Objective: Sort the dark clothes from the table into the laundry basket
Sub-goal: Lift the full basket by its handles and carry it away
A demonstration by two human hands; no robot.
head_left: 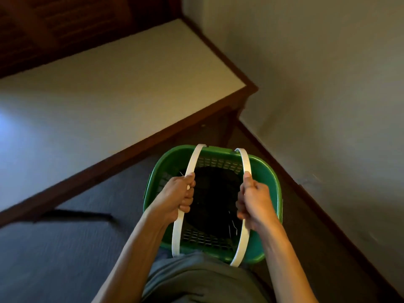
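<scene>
Cream-white laminate tops the table (113, 84), which has a dark wooden rim and fills the upper left of the view; its near right corner points toward the pale wall (317, 84). We note grey carpet floor (54, 248) below, with a dark skirting board along the wall.

We see both forearms reach forward from the bottom edge. The left hand (178, 195) has its fingers (185, 200) curled tight around the left white handle (188, 178); the right hand (254, 202) is likewise clenched on the right white handle (246, 162), thumb laid along the strap.

We record the green laundry basket (271, 178) held between the hands, off the table's near right corner, above the floor. Dark clothes (214, 193) lie inside it, covering the bottom.
</scene>
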